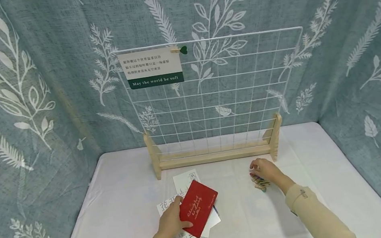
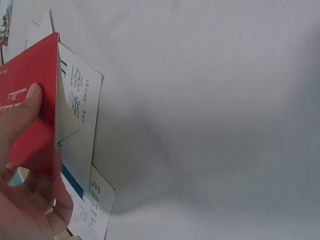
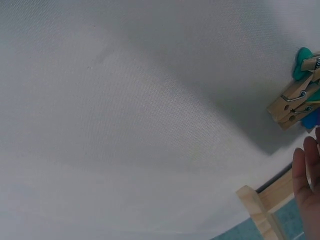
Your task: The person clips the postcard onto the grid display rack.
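My left hand [image 1: 171, 220] grips a red card [image 1: 200, 209] with pale script, its thumb across the front in the left wrist view. Beneath the card lies a loose stack of white cards [image 2: 82, 95] with printed characters. My right hand [image 1: 266, 168] is over a small pile of wooden clothespins [image 1: 261, 183], its fingertips right at them. In the right wrist view, the visible fingers [image 3: 300, 172] are fairly straight beside the clothespins [image 3: 292, 102], some with green or blue ornaments; thumb and index finger are out of that view.
A white wire grid [image 1: 230, 89] stands on a wooden base [image 1: 214, 156] at the back of the white-covered table [image 1: 121, 202]. A white-and-green card [image 1: 154, 68] hangs at its upper left, held by a clothespin with a green heart [image 1: 183, 50]. Leaf-patterned curtains [image 1: 59, 72] surround the table.
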The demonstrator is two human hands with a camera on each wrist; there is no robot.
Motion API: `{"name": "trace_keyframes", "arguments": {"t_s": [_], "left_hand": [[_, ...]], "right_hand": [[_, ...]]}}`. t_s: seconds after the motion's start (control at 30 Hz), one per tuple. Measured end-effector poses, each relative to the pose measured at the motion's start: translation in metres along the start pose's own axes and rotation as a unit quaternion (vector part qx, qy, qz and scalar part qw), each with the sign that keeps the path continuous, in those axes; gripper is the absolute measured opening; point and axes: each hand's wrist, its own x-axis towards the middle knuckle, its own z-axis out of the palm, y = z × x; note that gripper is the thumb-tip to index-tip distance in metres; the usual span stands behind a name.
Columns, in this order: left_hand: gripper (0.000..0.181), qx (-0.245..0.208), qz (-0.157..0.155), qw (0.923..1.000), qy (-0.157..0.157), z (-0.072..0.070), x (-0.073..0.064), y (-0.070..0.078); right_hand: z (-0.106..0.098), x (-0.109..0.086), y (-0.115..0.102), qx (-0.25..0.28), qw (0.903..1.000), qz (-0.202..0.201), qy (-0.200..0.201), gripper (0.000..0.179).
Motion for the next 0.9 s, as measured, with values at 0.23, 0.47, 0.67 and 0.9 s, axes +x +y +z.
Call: {"name": "trace_keyframes", "arguments": {"t_s": [0.23,0.47,0.67,0.9], "left_hand": [[0.068,-0.033,0.013,0.9985,-0.042,-0.005,0.000,0.002],[0.063,-0.066,0.054,0.9925,-0.088,-0.010,-0.001,0.008],[0.061,-0.090,0.049,0.9894,-0.102,-0.013,-0.002,0.008],[0.047,-0.128,0.053,0.9857,-0.096,-0.018,-0.005,0.002]], "right_hand": [[0.006,0.000,0.004,0.003,0.9992,-0.039,0.003,0.007],[0.013,-0.002,0.009,-0.007,0.9973,-0.069,0.021,0.006],[0.016,-0.005,0.007,-0.003,0.9975,-0.055,0.045,0.007],[0.017,-0.005,-0.002,-0.014,0.9988,-0.011,0.046,0.007]]}}
